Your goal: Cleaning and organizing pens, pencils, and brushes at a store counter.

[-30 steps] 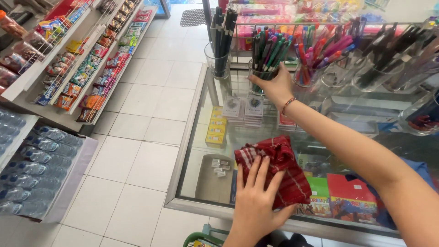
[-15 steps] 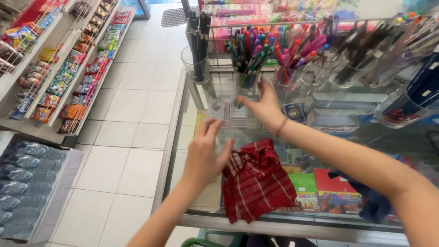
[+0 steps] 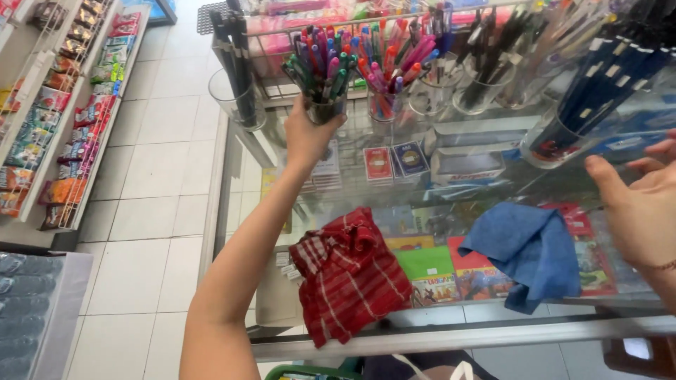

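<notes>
Clear pen cup (image 3: 325, 107) bristling with coloured pens, left hand (image 3: 308, 134) grip closed round it, right hand (image 3: 637, 204) open, crumpled red checked cloth (image 3: 350, 271)

The left hand (image 3: 306, 134) grips a clear cup of coloured pens (image 3: 322, 74) at about eleven o'clock, on the glass counter (image 3: 436, 331), with more pen cups (image 3: 394, 77) in a row just to its three o'clock. A red checked cloth (image 3: 348, 274) lies crumpled at six o'clock and a blue cloth (image 3: 528, 253) at four o'clock. The right hand (image 3: 641, 211) hovers open at three o'clock, fingers spread, holding nothing.
</notes>
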